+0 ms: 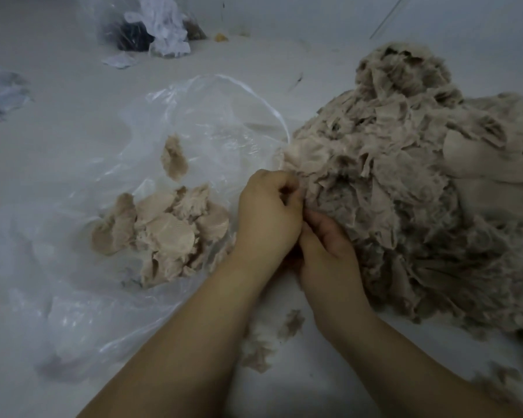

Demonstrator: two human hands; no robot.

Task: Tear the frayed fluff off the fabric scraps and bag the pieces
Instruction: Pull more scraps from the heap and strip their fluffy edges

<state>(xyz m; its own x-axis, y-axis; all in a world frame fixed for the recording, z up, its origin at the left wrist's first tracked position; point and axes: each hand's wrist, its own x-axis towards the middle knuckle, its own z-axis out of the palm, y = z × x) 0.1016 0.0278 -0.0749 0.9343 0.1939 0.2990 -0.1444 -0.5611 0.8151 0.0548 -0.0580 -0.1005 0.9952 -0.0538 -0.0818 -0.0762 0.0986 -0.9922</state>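
A: Head view first: where are the hands?

B: Both meet at the near left edge of the big heap of scraps (405,182). The left hand (269,215) has its fingers curled, pinching a bit of beige cloth at the heap's edge. The right hand (326,251) sits just below and to the right of it, touching it, with its fingers tucked into the same spot.

A: Is the right one gripping anything?

B: I cannot tell. Its fingertips are hidden by the left hand and the cloth.

A: And the bag?

B: A clear plastic bag (73,297) lies flat and open to the left of the left hand. A cluster of cleaned pieces (163,233) rests inside it, close to the left wrist, with one more single piece (174,158) farther from the hand, deeper in the bag.

A: Anything near the forearms?

B: Loose tufts of fluff (290,322) lie on the white floor (43,86) between the two forearms, and more sits to the right of the right forearm.

A: Beyond the hands?

B: Well past the bag, at the far side, a second clear bag (151,25) holds dark and white stuff. Some white material (0,92) lies far left.
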